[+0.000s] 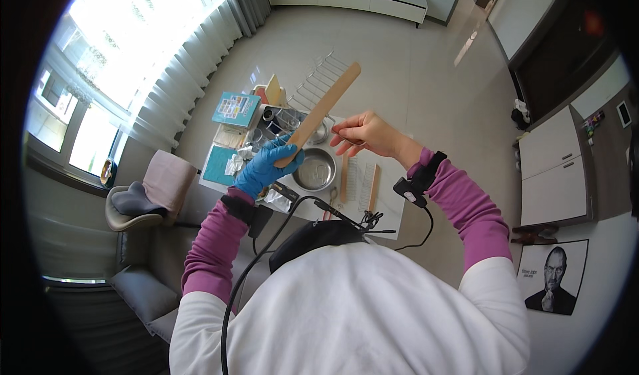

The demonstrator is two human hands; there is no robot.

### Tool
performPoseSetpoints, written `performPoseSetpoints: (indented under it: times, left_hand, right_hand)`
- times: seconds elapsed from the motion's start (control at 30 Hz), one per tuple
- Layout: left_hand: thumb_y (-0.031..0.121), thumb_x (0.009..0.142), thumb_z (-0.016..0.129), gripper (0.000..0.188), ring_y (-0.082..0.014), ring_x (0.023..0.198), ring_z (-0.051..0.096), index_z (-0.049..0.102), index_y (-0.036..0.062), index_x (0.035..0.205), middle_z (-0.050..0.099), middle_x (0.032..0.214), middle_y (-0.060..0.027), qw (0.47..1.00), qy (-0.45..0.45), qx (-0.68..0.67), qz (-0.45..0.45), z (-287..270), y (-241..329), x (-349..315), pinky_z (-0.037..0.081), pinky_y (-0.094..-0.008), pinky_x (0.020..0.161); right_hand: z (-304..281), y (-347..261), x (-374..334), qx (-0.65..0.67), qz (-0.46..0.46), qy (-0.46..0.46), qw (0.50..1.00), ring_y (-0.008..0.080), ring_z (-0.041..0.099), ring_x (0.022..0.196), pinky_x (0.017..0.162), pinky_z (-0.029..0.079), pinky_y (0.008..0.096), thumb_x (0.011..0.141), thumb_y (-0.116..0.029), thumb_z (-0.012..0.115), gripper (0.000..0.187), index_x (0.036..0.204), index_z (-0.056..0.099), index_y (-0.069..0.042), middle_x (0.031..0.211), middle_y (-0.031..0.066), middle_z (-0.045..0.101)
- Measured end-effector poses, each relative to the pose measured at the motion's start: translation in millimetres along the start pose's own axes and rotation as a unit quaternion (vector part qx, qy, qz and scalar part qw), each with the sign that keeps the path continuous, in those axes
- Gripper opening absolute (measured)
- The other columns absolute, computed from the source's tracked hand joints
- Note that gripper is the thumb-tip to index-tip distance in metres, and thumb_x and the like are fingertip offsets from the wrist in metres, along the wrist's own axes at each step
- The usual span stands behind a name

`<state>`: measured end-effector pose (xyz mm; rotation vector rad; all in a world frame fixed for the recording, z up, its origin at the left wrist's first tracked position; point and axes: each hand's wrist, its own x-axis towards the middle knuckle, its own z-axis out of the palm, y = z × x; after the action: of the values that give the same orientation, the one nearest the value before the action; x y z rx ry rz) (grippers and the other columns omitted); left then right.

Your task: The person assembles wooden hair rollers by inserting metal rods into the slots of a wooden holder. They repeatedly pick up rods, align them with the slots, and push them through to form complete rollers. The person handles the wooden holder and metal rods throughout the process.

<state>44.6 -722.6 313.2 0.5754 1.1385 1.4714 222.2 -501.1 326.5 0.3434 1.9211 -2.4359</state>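
My left hand, in a blue glove, grips the lower end of a long flat wooden slat. The slat slants up to the right above the table. A row of thin metal wires shows along its far left side and looks joined to it. My bare right hand is close to the slat's right side, thumb and fingers pinched together. Something thin and metallic seems to be between the fingertips, too small to name. Below the hands stands a round steel bowl.
On the white table lie more wooden slats with wires, a blue book, a teal mat and glassware. Black cables run along the near edge. A chair stands at left.
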Motion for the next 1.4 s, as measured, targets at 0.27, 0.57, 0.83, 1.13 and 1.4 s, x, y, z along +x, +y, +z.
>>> performPoseSetpoints:
  times: [0.27,0.57,0.83,1.13,1.4]
  left_hand:
    - [0.015,0.087,0.063,0.029,-0.0167,0.090,0.060,0.053,0.0017,0.111,0.058,0.099,-0.0092,0.988,0.049,-0.131,0.063,-10.0,8.0,-5.0,0.052,-0.0270,0.077]
    - [0.014,0.090,0.061,0.030,-0.0152,0.087,0.062,0.052,-0.0008,0.114,0.060,0.097,-0.0091,0.985,0.005,-0.146,0.093,-23.0,17.4,-14.7,0.053,-0.0238,0.071]
    - [0.013,0.091,0.060,0.027,-0.0142,0.086,0.063,0.055,0.0000,0.114,0.062,0.095,-0.0071,0.986,-0.013,-0.128,0.110,-19.4,20.4,-23.8,0.054,-0.0249,0.074]
    - [0.009,0.090,0.060,0.033,-0.0138,0.092,0.060,0.052,0.0010,0.121,0.058,0.104,-0.0063,0.987,0.032,-0.116,0.104,-17.7,16.8,-45.0,0.052,-0.0243,0.080]
    - [0.015,0.091,0.060,0.029,-0.0095,0.075,0.056,0.055,0.0040,0.118,0.063,0.089,-0.0031,0.993,-0.015,0.053,0.103,-43.9,3.6,-54.3,0.045,-0.0223,0.063]
  right_hand:
    - [3.7,-3.6,19.2,0.045,-0.090,0.096,0.990,0.0242,0.066,0.094,0.082,0.054,0.0316,0.095,-0.023,0.052,0.033,0.108,0.057,0.007,0.100,0.0183,0.065]
    - [38.6,-8.2,30.2,0.036,-0.151,0.175,0.972,0.0236,0.067,0.089,0.077,0.056,0.0299,0.099,-0.037,0.042,0.047,0.100,0.058,0.008,0.096,0.0175,0.066]
    - [57.4,-22.0,45.6,0.056,-0.218,0.196,0.954,0.0279,0.068,0.082,0.072,0.057,0.0320,0.101,-0.034,0.037,0.043,0.087,0.053,0.003,0.092,0.0221,0.066]
    - [74.9,-14.3,55.4,0.109,-0.162,0.228,0.954,0.0282,0.069,0.073,0.063,0.058,0.0321,0.099,-0.036,0.040,0.041,0.077,0.047,-0.002,0.088,0.0252,0.065]
    - [78.9,7.3,48.1,0.235,-0.052,0.184,0.953,0.0275,0.068,0.081,0.066,0.058,0.0292,0.100,-0.031,0.039,0.040,0.071,0.048,-0.005,0.090,0.0248,0.064]
